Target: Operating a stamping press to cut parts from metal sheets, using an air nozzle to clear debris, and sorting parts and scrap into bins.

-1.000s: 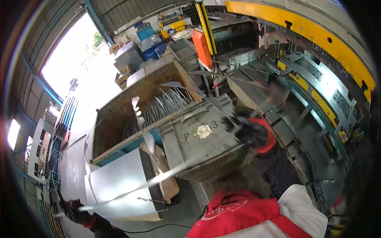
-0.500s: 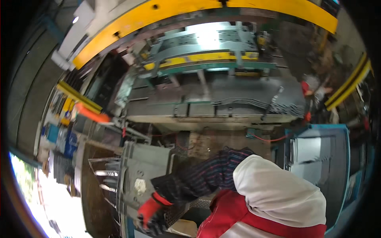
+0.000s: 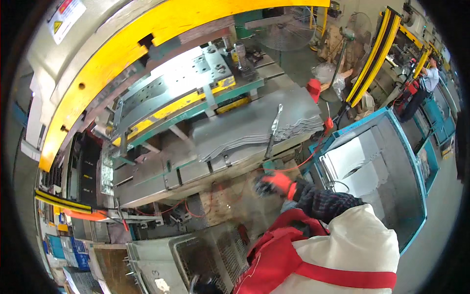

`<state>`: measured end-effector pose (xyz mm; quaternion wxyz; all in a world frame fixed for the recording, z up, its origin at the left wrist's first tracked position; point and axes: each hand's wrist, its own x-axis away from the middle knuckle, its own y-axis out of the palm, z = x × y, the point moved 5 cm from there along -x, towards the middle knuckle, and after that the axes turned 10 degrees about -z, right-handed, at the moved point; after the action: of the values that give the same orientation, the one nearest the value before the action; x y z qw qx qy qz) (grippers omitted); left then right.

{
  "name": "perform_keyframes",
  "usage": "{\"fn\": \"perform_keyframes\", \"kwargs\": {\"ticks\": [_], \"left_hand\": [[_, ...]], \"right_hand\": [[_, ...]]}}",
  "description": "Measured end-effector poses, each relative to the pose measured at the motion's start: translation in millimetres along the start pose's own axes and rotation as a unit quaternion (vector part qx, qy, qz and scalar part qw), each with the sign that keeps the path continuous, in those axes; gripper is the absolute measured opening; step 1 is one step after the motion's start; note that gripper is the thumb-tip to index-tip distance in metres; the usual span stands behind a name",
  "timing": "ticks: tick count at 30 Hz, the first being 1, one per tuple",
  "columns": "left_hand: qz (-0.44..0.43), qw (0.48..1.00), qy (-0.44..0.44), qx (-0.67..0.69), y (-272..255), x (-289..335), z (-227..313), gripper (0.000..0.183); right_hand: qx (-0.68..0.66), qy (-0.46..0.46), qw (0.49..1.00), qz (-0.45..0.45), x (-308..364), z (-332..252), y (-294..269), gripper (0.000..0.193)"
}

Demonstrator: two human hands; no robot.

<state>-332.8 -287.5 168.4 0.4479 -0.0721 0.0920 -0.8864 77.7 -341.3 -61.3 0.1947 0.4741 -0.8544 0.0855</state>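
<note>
My right hand (image 3: 277, 184), in a red and black glove, hangs in front of the press bed's near edge. Its fingers are smeared by motion, and what they hold, if anything, does not show. Just beyond it lies a stack of thin, wavy-edged grey metal sheets (image 3: 254, 122), with a long silvery tool with a dark handle (image 3: 274, 130) on top. At the bottom edge a dark blurred shape, apparently my left hand (image 3: 205, 284), shows in part beside a grey mesh-sided plastic crate (image 3: 183, 255); its fingers cannot be made out.
A blue-rimmed bin (image 3: 422, 196) holding metal sheets stands at the right. Behind the stack sits a steel die (image 3: 176, 81) under the yellow press beam (image 3: 105, 59). A yellow-black post (image 3: 374, 56) and a fan (image 3: 347, 33) stand beyond. A person (image 3: 427, 83) is far right.
My view has swung to the right. My right hand has moved from low on the left, by the grey crate, up to the front of the press bed.
</note>
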Motion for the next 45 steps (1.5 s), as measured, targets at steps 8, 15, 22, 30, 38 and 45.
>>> {"fn": "perform_keyframes", "kwargs": {"ticks": [8,15,22,30,38,45], "left_hand": [[-0.102,0.978,-0.113,0.143,126,-111,-19,0.043],[-0.231,0.911,-0.087,0.331,244,-188,-6,0.049],[-0.325,0.892,-0.259,0.18,318,-234,-23,0.045],[-0.388,0.896,0.193,-0.092,386,-268,18,0.071],[-0.49,0.856,0.042,0.159,322,-310,-5,0.071],[-0.378,0.779,-0.03,0.5,264,-368,9,0.05]], "right_hand": [[0.334,-0.026,0.781,0.528,-29,61,-408,0.067],[0.344,0.07,0.843,0.408,-68,80,-500,0.052],[0.404,-0.088,0.827,0.382,-5,-4,-393,0.027],[-0.129,-0.246,0.958,0.073,30,-154,-197,0.016],[-0.207,-0.317,0.926,0.006,7,-268,-100,0.031],[-0.226,-0.358,0.904,-0.067,-22,-283,-78,0.044]]}}
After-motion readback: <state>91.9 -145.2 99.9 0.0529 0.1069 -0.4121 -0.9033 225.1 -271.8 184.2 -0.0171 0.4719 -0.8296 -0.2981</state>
